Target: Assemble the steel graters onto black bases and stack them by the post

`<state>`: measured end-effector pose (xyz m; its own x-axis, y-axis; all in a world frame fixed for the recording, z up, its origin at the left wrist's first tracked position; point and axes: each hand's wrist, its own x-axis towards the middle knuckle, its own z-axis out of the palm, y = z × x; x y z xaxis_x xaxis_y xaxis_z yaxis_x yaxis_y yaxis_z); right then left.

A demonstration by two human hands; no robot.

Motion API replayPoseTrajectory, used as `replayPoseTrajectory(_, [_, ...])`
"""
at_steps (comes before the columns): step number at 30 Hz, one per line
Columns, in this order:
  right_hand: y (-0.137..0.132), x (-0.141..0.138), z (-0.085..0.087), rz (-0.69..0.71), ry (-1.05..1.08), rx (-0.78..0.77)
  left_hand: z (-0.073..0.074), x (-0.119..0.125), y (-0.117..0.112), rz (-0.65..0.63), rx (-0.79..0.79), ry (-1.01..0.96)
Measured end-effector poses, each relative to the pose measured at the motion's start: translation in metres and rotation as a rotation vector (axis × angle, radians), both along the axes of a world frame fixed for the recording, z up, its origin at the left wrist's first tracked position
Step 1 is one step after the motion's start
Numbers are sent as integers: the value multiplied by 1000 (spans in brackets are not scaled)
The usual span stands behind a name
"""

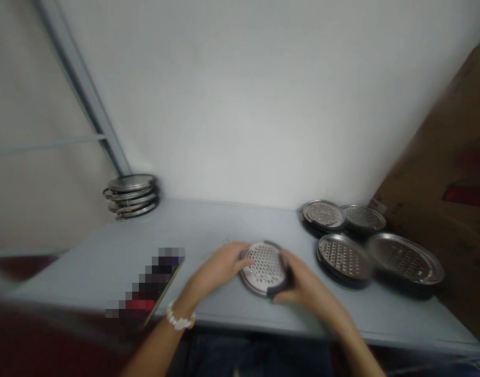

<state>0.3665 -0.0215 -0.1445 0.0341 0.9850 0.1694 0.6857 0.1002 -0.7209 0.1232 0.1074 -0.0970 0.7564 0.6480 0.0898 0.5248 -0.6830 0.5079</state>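
Both hands on one perforated disc near the front edge

Bench (224, 217): a round metal perforated disc (265, 267) with a dark-and-silver rim lies face up between the hands, roughly midway along the front edge and a little in from it. Cannot tell whether its underside touches the bench or is slightly raised.

Left hand (227, 262): grip partly closed over the disc's left rim, thumb laid on the top face, fingers at the far side. White bracelet (180, 318) on this wrist.

Right hand (302, 285): grip curved about the right rim, spread to the disc's breadth, thumb at the near side by a dark rim section.

Toward the right end, four groups of similar pieces: back-left pile (323, 214) and back-right pile (364, 217) by the rear edge; front-left pile (344, 257) and larger front-right pile (406, 259) nearer the front right corner. Blur hides their counts.

Back left corner: uneven stack (132, 195) of round metal pieces. Front edge, left part: pixelated flat object (157, 285), set aslant, identity unreadable. Brown box (439, 173) stands beyond the right end.
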Motion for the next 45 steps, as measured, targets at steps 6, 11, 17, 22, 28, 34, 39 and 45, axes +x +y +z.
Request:
replayPoseTrajectory(6, [-3,5,-2,17,18,-1,5,-33,33,440,179,401])
replayPoseTrajectory(11, [-4,2,0,9,-21,15,3,-47,44,445,78,459])
replayPoseTrajectory(17, [-4,-4,11,-62,-152,84,1,-38,40,377,44,399])
replayPoseTrajectory(22, [-6,-20,30,-104,-230,327,9,-20,26,330,30,204])
replayPoseTrajectory(28, [-12,-48,38,49,-293,539,23,18,-20,-21,-575,-484])
replayPoseTrajectory(34, [-17,-44,45,42,-308,584,16,28,-19,-27,-664,-565])
replayPoseTrajectory(39, [-15,-39,49,-40,-81,444,-5,10,16,306,94,-84])
replayPoseTrajectory(45, [-16,-41,53,-115,87,399,-18,-9,30,284,133,152])
